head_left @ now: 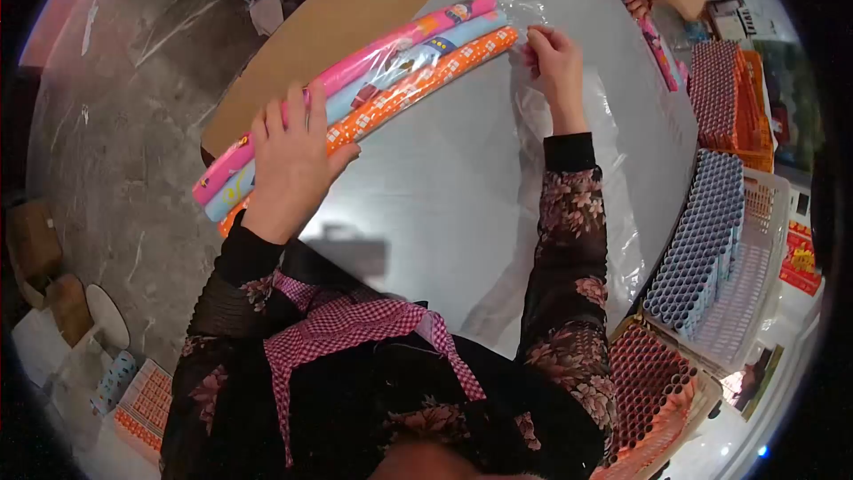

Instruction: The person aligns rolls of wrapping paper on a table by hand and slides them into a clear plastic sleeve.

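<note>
Three long rolls lie side by side in clear plastic, slanting across the table: a pink roll point(391, 44), a light blue roll point(382, 80) and an orange roll with white marks point(418, 80). My left hand point(291, 156) lies across their lower left part, fingers spread over the plastic. At the upper right end, my right hand point(555, 62) is closed, fingertips pinched by the clear wrap point(529, 11) just past the roll ends. What it pinches is too small to make out.
A grey table point(426, 204) has a brown board point(267, 80) along its far left edge. Clear plastic point(613, 187) lies under my right arm. Baskets point(769, 258) of upright rolls stand at the right. Another person's hand point(636, 2) holds a pink roll point(657, 49).
</note>
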The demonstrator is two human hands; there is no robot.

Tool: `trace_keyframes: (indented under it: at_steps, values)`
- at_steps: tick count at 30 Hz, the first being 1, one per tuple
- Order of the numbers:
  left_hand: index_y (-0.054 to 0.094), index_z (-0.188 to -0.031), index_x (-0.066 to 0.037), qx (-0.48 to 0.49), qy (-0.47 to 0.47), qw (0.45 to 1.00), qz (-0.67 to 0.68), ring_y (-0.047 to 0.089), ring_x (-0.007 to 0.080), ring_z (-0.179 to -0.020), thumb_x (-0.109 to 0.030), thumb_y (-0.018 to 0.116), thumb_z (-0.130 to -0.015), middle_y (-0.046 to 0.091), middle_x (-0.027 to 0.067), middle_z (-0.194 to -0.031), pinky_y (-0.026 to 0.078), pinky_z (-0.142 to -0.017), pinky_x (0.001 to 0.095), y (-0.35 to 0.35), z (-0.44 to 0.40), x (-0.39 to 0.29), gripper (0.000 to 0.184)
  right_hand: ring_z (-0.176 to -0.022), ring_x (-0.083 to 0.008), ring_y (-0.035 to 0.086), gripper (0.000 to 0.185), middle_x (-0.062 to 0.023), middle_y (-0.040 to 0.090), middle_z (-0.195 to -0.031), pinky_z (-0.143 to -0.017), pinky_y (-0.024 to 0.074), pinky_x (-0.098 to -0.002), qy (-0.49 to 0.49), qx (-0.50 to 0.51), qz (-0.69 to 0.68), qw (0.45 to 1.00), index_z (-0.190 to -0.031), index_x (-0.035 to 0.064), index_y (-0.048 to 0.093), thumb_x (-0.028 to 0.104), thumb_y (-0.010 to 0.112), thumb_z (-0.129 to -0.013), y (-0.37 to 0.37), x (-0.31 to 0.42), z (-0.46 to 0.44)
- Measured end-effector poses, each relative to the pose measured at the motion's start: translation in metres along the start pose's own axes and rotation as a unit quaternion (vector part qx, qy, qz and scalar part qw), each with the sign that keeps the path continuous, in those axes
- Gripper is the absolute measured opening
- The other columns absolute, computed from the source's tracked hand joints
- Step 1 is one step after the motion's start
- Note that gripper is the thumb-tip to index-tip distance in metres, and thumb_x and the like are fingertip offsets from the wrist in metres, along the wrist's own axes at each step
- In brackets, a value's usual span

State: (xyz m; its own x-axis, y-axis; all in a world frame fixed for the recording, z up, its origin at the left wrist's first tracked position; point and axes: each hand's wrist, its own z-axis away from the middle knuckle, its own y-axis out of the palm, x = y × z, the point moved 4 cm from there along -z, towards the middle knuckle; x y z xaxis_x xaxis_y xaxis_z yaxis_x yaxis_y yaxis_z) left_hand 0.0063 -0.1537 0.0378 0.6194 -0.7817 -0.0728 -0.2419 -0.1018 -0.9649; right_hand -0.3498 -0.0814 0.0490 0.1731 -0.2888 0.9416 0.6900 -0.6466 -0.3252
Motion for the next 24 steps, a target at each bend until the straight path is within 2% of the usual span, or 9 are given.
trace_keyframes:
  at_steps: [2, 4, 5, 6, 7, 8, 12, 19, 24]
  values:
    - [0.039, -0.139, 0.004, -0.013, 0.009, 1.0, -0.004, 0.045, 0.039, -0.116, -0.048, 0.071, -0.079, 0.045, 0.0216, -0.133, 0.035, -0.1, 0.0502, 0.0, -0.001, -0.001, 0.086, -0.079, -0.0105, 0.065, 0.025, -0.0053, 0.069, -0.087, -0.064, 0.0497, -0.0242, -0.172, -0.087, 0.069, 0.979, -0.112, 0.0024, 0.066, 0.012, 0.055, -0.092, 0.01, 0.012, 0.017]
    - [0.04, -0.139, 0.004, -0.009, 0.005, 1.0, 0.001, 0.046, 0.0383, -0.116, -0.049, 0.071, -0.077, 0.046, 0.0212, -0.132, 0.035, -0.099, 0.05, 0.001, -0.002, -0.001, 0.087, -0.09, -0.0198, 0.066, 0.026, -0.0098, 0.069, -0.099, -0.076, 0.0516, -0.0306, -0.417, -0.071, 0.182, 0.888, -0.111, 0.0019, 0.065, 0.01, 0.061, -0.087, 0.055, 0.026, 0.052]
    - [0.04, -0.139, 0.004, -0.013, 0.015, 1.0, 0.001, 0.046, 0.0383, -0.116, -0.049, 0.071, -0.077, 0.046, 0.0212, -0.132, 0.035, -0.099, 0.05, 0.001, -0.003, -0.003, 0.087, -0.101, -0.0316, 0.063, 0.032, -0.0168, 0.064, -0.113, -0.087, 0.0505, -0.0409, -0.586, -0.053, 0.39, 0.708, -0.112, 0.0009, 0.063, 0.011, 0.066, -0.082, 0.084, 0.048, 0.089]
    - [0.04, -0.139, 0.004, -0.02, 0.015, 1.0, -0.003, 0.046, 0.0381, -0.116, -0.049, 0.071, -0.077, 0.046, 0.021, -0.132, 0.036, -0.099, 0.0497, 0.002, -0.003, -0.002, 0.087, -0.108, -0.0386, 0.058, 0.039, -0.0203, 0.061, -0.117, -0.094, 0.0466, -0.0488, -0.469, 0.081, 0.209, 0.854, -0.115, 0.0006, 0.059, 0.014, 0.068, -0.079, 0.113, 0.041, 0.087]
    - [0.04, -0.139, 0.004, -0.025, 0.014, 1.0, -0.008, 0.045, 0.038, -0.116, -0.05, 0.071, -0.077, 0.046, 0.0209, -0.132, 0.036, -0.099, 0.0494, 0.003, -0.003, -0.002, 0.088, -0.114, -0.0396, 0.055, 0.043, -0.0194, 0.059, -0.12, -0.097, 0.0443, -0.0506, -0.503, 0.102, 0.162, 0.843, -0.119, 0.0013, 0.057, 0.014, 0.067, -0.08, 0.136, 0.05, 0.114]
    - [0.04, -0.139, 0.004, -0.041, 0.017, 0.999, -0.015, 0.046, 0.0376, -0.117, -0.051, 0.071, -0.076, 0.047, 0.0207, -0.132, 0.036, -0.099, 0.0492, 0.004, -0.004, -0.002, 0.089, -0.122, -0.0372, 0.052, 0.046, -0.0177, 0.057, -0.127, -0.104, 0.04, -0.049, -0.532, 0.144, 0.227, 0.803, -0.123, 0.0029, 0.056, 0.021, 0.066, -0.082, 0.153, 0.061, 0.129]
    - [0.041, -0.137, 0.003, -0.047, 0.008, 0.999, -0.004, 0.045, 0.0376, -0.119, -0.051, 0.072, -0.075, 0.047, 0.0211, -0.131, 0.035, -0.1, 0.0499, 0.002, -0.005, -0.004, 0.088, -0.134, -0.0315, 0.042, 0.055, -0.0144, 0.05, -0.14, -0.112, 0.0303, -0.0487, -0.543, 0.147, 0.323, 0.761, -0.132, 0.0042, 0.054, 0.033, 0.061, -0.086, 0.176, 0.039, 0.115]
    - [0.04, -0.139, 0.004, -0.04, 0.0, 0.999, 0.001, 0.044, 0.0378, -0.121, -0.051, 0.072, -0.075, 0.046, 0.0208, -0.133, 0.035, -0.102, 0.0494, -0.007, -0.005, -0.006, 0.09, -0.135, -0.0288, 0.041, 0.045, -0.0075, 0.05, -0.142, -0.112, 0.0301, -0.0453, -0.493, 0.08, 0.472, 0.726, -0.13, 0.0102, 0.055, 0.03, 0.056, -0.09, 0.131, 0.036, 0.058]
    - [0.035, -0.143, 0.006, -0.029, 0.014, 0.999, 0.036, 0.036, 0.0406, -0.132, -0.053, 0.071, -0.076, 0.037, 0.0234, -0.145, 0.029, -0.108, 0.0531, -0.004, 0.005, 0.004, 0.096, -0.135, -0.0299, 0.041, 0.041, -0.0061, 0.05, -0.143, -0.112, 0.0293, -0.0448, -0.477, 0.046, 0.519, 0.708, -0.131, 0.0109, 0.056, 0.03, 0.048, -0.095, 0.106, 0.026, 0.024]
